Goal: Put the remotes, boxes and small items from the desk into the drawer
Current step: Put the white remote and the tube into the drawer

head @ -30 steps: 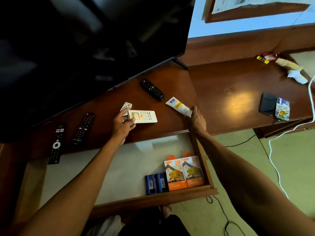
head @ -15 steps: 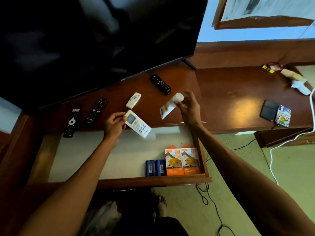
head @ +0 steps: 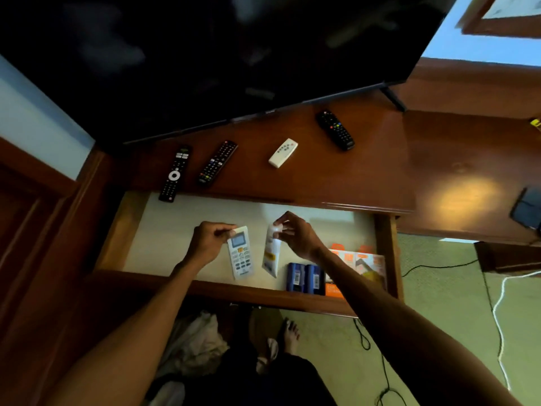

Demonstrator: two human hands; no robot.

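The open drawer [head: 123,230] has a pale floor. Over it, my left hand [head: 209,243] grips the top end of a white air-conditioner remote [head: 240,254]. My right hand [head: 295,234] pinches the cap end of a white tube [head: 270,253], which hangs down toward the drawer floor. Two blue boxes [head: 306,276] and two orange boxes [head: 361,266] lie at the drawer's right end, partly under my right forearm. On the desk [head: 336,177] lie two black remotes [head: 174,173] [head: 217,162] at the left, a small white remote [head: 282,152] and another black remote [head: 335,129].
A large dark TV [head: 219,54] stands over the back of the desk. A dark flat object [head: 527,209] lies at the desk's right edge. Cables [head: 497,312] run over the green floor, and my bare foot [head: 288,335] is under the drawer front.
Both hands have come down from the desk edge into the drawer, the left with the white remote and the right with the tube. The view has shifted toward the drawer.
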